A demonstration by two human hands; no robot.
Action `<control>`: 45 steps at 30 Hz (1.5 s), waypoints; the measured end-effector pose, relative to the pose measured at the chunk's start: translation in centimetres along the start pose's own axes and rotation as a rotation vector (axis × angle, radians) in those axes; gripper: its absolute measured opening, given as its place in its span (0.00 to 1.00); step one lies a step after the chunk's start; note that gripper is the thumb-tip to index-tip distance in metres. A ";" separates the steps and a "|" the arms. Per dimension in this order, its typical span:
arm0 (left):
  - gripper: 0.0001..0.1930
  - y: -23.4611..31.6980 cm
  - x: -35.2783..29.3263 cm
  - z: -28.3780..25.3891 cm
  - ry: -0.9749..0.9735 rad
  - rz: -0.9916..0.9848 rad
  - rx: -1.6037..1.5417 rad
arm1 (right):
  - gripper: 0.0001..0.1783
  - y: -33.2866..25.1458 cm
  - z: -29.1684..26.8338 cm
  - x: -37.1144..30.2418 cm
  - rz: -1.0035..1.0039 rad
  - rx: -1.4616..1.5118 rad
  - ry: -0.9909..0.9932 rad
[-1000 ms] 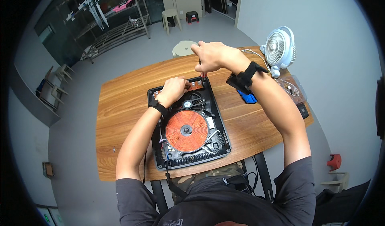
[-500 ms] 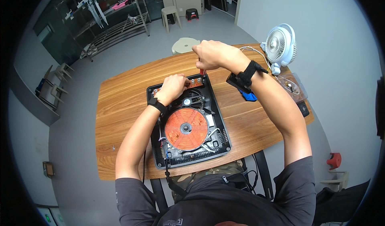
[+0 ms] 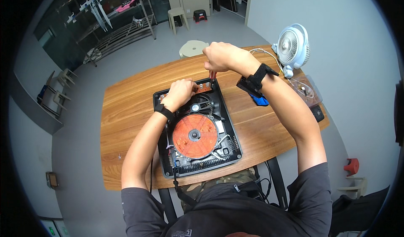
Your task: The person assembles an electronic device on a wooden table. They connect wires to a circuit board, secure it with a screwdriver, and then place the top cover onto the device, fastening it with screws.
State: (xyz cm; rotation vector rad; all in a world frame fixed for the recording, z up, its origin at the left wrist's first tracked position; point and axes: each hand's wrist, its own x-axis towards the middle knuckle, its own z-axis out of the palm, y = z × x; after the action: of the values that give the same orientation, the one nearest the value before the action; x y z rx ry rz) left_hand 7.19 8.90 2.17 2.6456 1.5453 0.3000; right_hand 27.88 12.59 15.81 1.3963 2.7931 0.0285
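An opened induction cooker (image 3: 230,146) lies on the wooden table in front of me, its black casing showing a round copper coil (image 3: 185,129) and a small cooling fan (image 3: 205,99). Along its far edge runs a narrow orange-brown circuit board (image 3: 203,90). My left hand (image 3: 181,93) rests over this board, with curled fingers holding it near the middle; the fingertips are partly hidden. Above the far right corner of the casing, my right hand (image 3: 221,57) is closed round a screwdriver with a red handle (image 3: 213,74). The tool points down at the board's right end.
A light blue desk fan (image 3: 290,45) stands at the table's far right corner, beside a clear plastic box (image 3: 310,90) with small parts. A blue item (image 3: 260,100) lies under my right wrist. Small metal bits (image 3: 119,157) sit at the left. A stool (image 3: 193,47) stands beyond the table.
The view has shifted very slightly. Both hands keep their places, the left at the circuit board and the right on the screwdriver; the screwdriver's handle shows a little more below the right hand.
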 end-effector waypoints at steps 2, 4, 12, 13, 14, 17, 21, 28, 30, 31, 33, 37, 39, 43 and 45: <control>0.16 0.0 -0.3 -0.3 -0.027 -0.026 -0.005 | 0.18 -0.6 -1.2 -1.2 -0.060 0.004 0.007; 0.16 0.1 -0.4 -0.3 -0.021 -0.021 -0.019 | 0.18 -0.4 -1.6 -2.0 -0.160 0.001 0.052; 0.16 -0.1 -0.2 0.1 -0.001 -0.007 -0.013 | 0.19 -0.3 -0.6 -0.7 -0.143 0.045 -0.009; 0.16 0.0 -0.1 0.0 0.006 -0.001 -0.015 | 0.19 -0.5 -0.5 -0.4 -0.117 0.027 -0.007; 0.16 0.0 -0.2 0.0 0.000 -0.008 -0.015 | 0.19 -0.8 -0.3 -0.1 -0.092 0.009 -0.005; 0.16 0.1 -0.3 -0.3 -0.004 -0.017 -0.006 | 0.18 -1.2 -1.1 -0.6 -0.077 0.005 -0.020; 0.15 0.0 -0.2 -0.2 0.012 0.002 -0.009 | 0.17 0.3 -0.8 -1.3 -0.274 -0.004 0.124; 0.16 -0.1 -0.1 0.0 0.015 0.004 -0.007 | 0.16 0.0 -0.1 -0.7 -0.166 0.061 0.072; 0.14 -0.2 -0.1 0.2 0.031 0.006 -0.025 | 0.16 -0.2 0.0 -0.4 -0.129 0.038 0.049; 0.13 -0.3 -0.1 0.3 0.040 0.006 -0.033 | 0.16 -0.4 0.0 -0.3 -0.113 0.027 0.051; 0.13 -0.4 -0.3 0.4 0.047 0.012 0.003 | 0.17 -0.8 0.0 -0.2 -0.080 0.007 0.056; 0.16 -0.1 -0.2 0.2 0.014 -0.007 -0.007 | 0.17 -0.3 -0.7 -1.2 -0.151 0.034 0.064; 0.16 -0.1 -0.2 -0.1 0.012 0.003 0.002 | 0.17 0.5 -0.6 -1.7 -0.285 0.055 0.129; 0.13 -0.4 -0.3 0.2 0.053 0.023 -0.002 | 0.17 0.3 -0.4 -1.2 -0.192 0.087 0.006; 0.13 -0.2 -0.2 0.3 0.047 0.018 0.002 | 0.17 0.3 -0.4 -1.2 -0.162 0.098 0.002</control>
State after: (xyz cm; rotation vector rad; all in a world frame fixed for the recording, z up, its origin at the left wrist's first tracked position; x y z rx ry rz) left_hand 6.99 8.82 1.82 2.6737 1.5372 0.3650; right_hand 28.82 11.84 16.19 1.1826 2.9363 -0.1112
